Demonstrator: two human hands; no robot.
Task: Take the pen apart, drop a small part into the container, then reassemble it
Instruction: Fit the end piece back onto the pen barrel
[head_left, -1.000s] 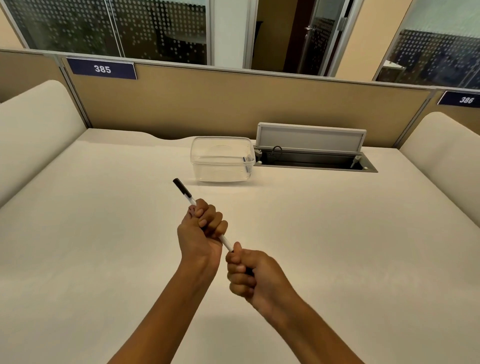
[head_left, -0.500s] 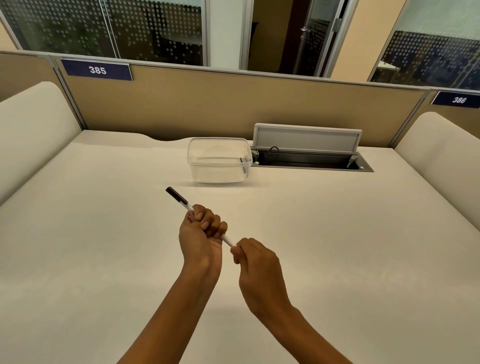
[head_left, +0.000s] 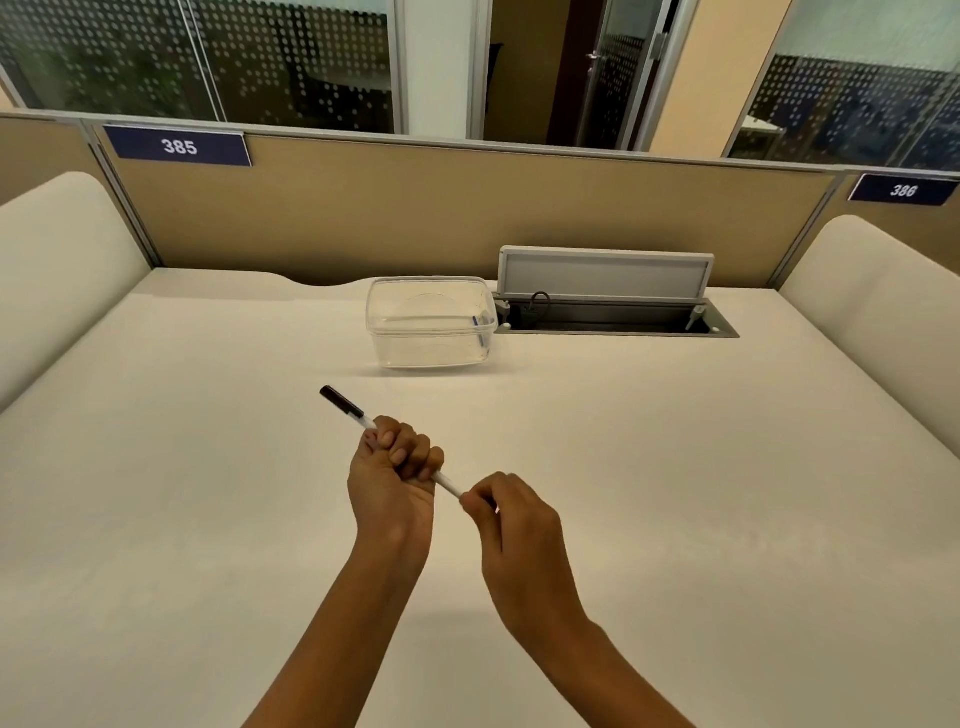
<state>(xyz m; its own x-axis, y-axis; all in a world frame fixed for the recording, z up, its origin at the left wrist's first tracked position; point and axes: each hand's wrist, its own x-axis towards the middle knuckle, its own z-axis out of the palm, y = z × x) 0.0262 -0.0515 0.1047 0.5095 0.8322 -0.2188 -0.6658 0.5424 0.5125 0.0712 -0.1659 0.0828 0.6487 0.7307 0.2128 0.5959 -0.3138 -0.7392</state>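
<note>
2 hands grip the pen (head_left: 445, 479): left hand (head_left: 390, 480) fisted, right hand (head_left: 511, 519) pinching.

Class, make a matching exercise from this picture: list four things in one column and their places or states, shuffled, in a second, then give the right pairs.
Things:
1. white pen with black cap
2. clear plastic container
3. grey hinged desk flap
4. right hand

States:
A. standing open
B. pinching the pen's near end
C. gripped in the left hand
D. resting on the cream desk

Pairs: 1-C, 2-D, 3-A, 4-B
</note>
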